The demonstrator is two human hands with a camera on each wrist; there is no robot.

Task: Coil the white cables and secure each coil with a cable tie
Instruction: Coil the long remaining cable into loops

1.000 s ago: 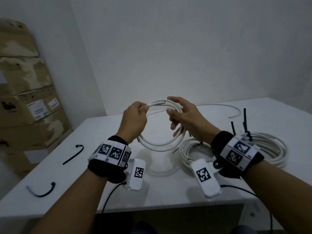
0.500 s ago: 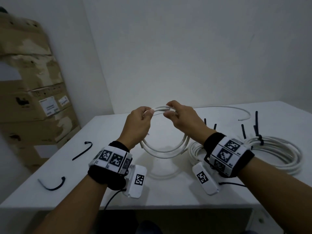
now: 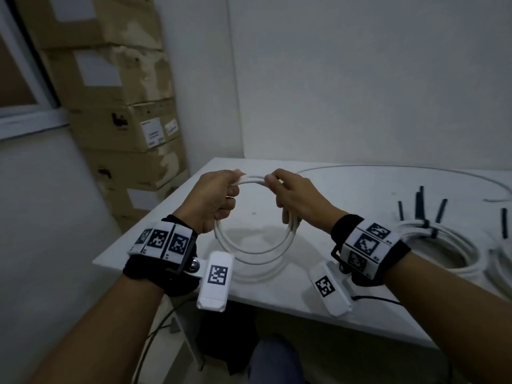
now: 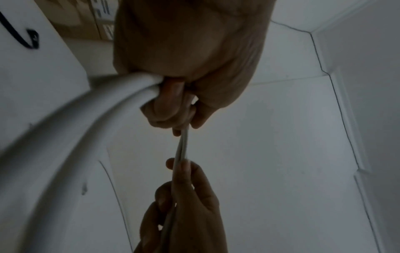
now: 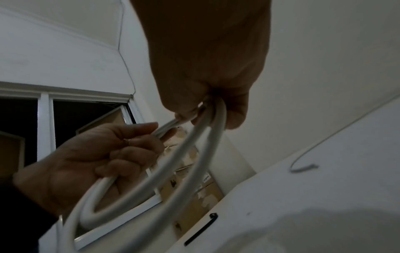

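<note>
A white cable coil (image 3: 255, 249) of a few loops hangs upright above the white table (image 3: 277, 297), held at its top by both hands. My left hand (image 3: 235, 184) grips the loops with curled fingers. My right hand (image 3: 273, 181) pinches them just to the right. The cable's loose tail (image 3: 388, 167) runs along the back of the table. In the left wrist view my left hand (image 4: 179, 109) grips the coil (image 4: 65, 130). In the right wrist view my right hand (image 5: 205, 109) holds the loops (image 5: 184, 162).
A finished coil (image 3: 454, 245) bound with black cable ties (image 3: 426, 227) lies at the right, and another coil (image 3: 501, 261) shows at the frame edge. Loose black ties (image 3: 400, 210) lie behind them, one more tie (image 5: 201, 229) on the left. Cardboard boxes (image 3: 124, 120) stand left of the table.
My right hand slid from the coil's side up to its top, close to my left hand. The view swung left, so the two black ties on the left left the head view.
</note>
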